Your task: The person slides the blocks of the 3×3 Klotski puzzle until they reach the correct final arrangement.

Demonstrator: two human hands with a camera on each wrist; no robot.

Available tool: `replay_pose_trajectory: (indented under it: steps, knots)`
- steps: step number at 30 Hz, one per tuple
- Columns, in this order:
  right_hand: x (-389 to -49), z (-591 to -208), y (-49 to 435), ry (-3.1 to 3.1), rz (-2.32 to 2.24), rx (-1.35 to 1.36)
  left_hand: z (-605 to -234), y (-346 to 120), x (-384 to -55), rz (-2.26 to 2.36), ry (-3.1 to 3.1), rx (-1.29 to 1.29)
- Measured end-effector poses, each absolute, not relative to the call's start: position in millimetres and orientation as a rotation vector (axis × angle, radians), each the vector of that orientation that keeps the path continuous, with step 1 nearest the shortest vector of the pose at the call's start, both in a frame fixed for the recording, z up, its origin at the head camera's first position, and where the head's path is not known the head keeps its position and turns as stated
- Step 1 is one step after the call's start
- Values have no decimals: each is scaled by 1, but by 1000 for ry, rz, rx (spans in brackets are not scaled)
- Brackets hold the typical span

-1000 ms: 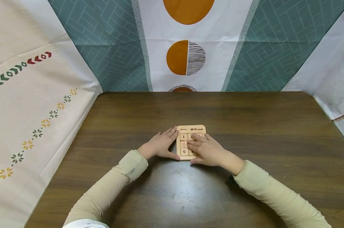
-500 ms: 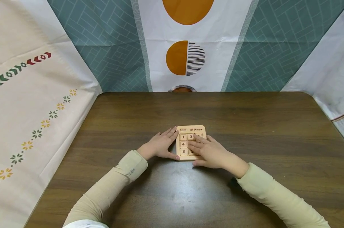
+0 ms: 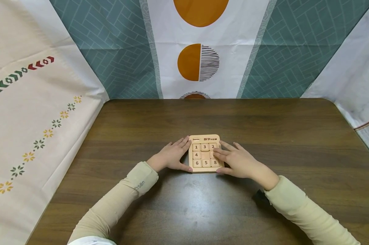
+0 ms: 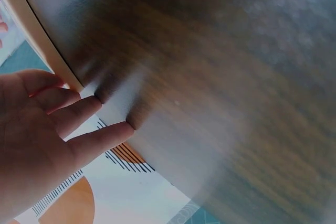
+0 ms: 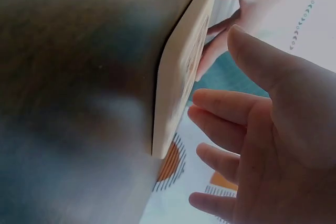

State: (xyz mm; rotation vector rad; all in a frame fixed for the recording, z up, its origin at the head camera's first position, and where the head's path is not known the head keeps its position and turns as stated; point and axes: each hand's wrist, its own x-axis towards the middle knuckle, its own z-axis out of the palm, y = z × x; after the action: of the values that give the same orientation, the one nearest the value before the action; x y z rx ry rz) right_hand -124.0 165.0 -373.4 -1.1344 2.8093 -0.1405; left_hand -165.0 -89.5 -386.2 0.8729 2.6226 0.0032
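Head view: left hand (image 3: pixel 174 155) has its fingers pretty straight along the board's (image 3: pixel 205 155) left edge, thumb at the near left corner. Right hand's (image 3: pixel 240 162) fingers are loosely spread at the right-hand tiles (image 3: pixel 213 146), can't tell if touching. Board's flat on the counter (image 3: pixel 141 122), out from roughly mid far edge, patterned cloth (image 3: pixel 126 68) behind.

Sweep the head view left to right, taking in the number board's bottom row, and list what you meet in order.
Flower-patterned cloth → left cuff → left hand → tile marked 6 → tile marked 5 → tile marked 8 → right hand → right cuff → pale cloth.
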Motion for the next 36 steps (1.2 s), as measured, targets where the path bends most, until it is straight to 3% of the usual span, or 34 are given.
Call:
replay_pose_trajectory:
  steps: [14, 27, 36]
  knots:
    - [-141, -380, 145, 2762, -190, -1165, -386, -88, -165, 14, 2609, 855]
    - [-129, -378, 149, 2677, -262, -1232, -385, -89, -166, 1, 2616, 860]
    - [-142, -375, 157, 2810, -194, -1065, -389, -90, -167, 4, 2626, 875]
